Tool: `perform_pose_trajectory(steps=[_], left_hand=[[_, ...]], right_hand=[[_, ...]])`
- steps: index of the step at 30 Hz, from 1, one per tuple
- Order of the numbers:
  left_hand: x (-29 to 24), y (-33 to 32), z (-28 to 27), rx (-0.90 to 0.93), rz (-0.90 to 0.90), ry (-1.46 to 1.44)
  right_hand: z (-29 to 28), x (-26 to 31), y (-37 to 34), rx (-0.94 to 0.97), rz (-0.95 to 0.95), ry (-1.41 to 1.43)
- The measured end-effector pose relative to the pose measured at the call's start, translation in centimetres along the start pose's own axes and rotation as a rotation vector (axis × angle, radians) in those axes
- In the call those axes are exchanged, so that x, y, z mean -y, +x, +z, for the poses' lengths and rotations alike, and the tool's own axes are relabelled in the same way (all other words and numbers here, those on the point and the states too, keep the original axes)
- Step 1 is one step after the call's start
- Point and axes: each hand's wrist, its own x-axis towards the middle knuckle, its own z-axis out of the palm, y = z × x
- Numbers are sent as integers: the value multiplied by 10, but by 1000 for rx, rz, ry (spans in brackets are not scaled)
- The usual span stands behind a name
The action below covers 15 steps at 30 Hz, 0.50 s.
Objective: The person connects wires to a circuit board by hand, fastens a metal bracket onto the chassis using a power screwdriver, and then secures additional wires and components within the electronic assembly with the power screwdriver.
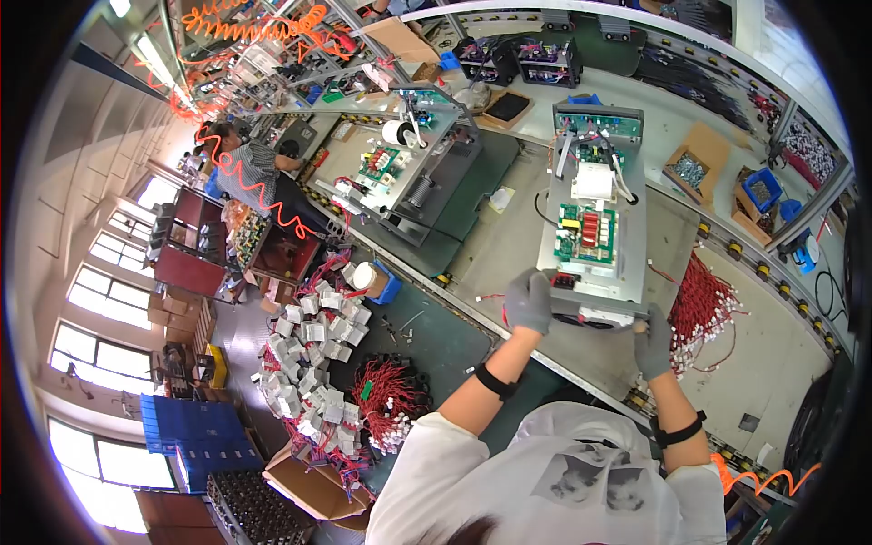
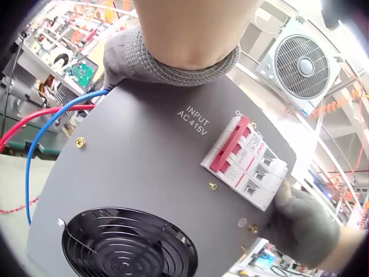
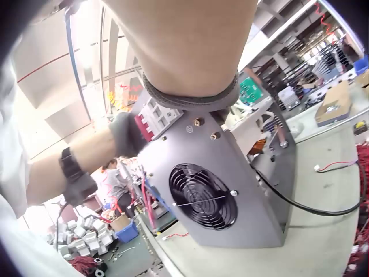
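– Workshop counter [image 1: 763,391], grey unit [image 1: 625,218] sitting on it. Heavy?
– Probably, and stiff. Grab the front panel [image 2: 138,161] edges, not the fragile-looking circuit board [image 1: 589,236]. Left grip [image 1: 530,302], right grip [image 1: 652,341]: both clasping those edges.

A row of windows [image 1: 82,350] runs along the pale wall [image 1: 41,304] on the left of the head view, the panes bright white and set in dark frames. The grey floor [image 1: 229,359] lies between that wall and the long table [image 1: 763,400]. Near the windows stand stacked brown cartons [image 1: 179,316] and, closer, large blue boxes [image 1: 195,425]. Dark red panels [image 1: 189,274] stand farther back. A tube light [image 1: 162,68] glows overhead, and coiled orange hoses [image 1: 250,25] hang nearby. Yellow-and-black rollers [image 1: 734,248] line the table. In the left wrist view, a square fan [image 2: 302,64] is mounted high on white framing.
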Motion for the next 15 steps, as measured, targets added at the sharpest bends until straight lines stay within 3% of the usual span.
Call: perform_pose_trajectory(steps=[3, 5, 6, 7, 9, 11, 12, 14, 15], left_hand=[[-8, -48, 27, 16, 28, 59], [-25, -77, 40, 49, 58, 60], [-34, -92, 49, 115, 73, 72], [-38, -108, 58, 189, 85, 82], [-39, -135, 72, 355, 76, 135], [-43, -158, 85, 606, 268, 72], [-44, -166, 91, 737, 291, 91], [-54, -174, 102, 893, 261, 24], [-57, -175, 110, 1024, 242, -28]], right_hand=[[-42, -27, -15, 62, 170, 108], [-70, -47, -27, -39, 327, 334], [-73, -63, -35, -192, 457, 492], [-86, -65, -35, -211, 474, 469], [-110, -70, -31, -472, 591, 473], [-135, -92, -31, -633, 704, 728], [-153, -108, -33, -657, 712, 705], [-194, -136, -42, -305, 534, 618], [-205, -137, -40, -329, 543, 600]])
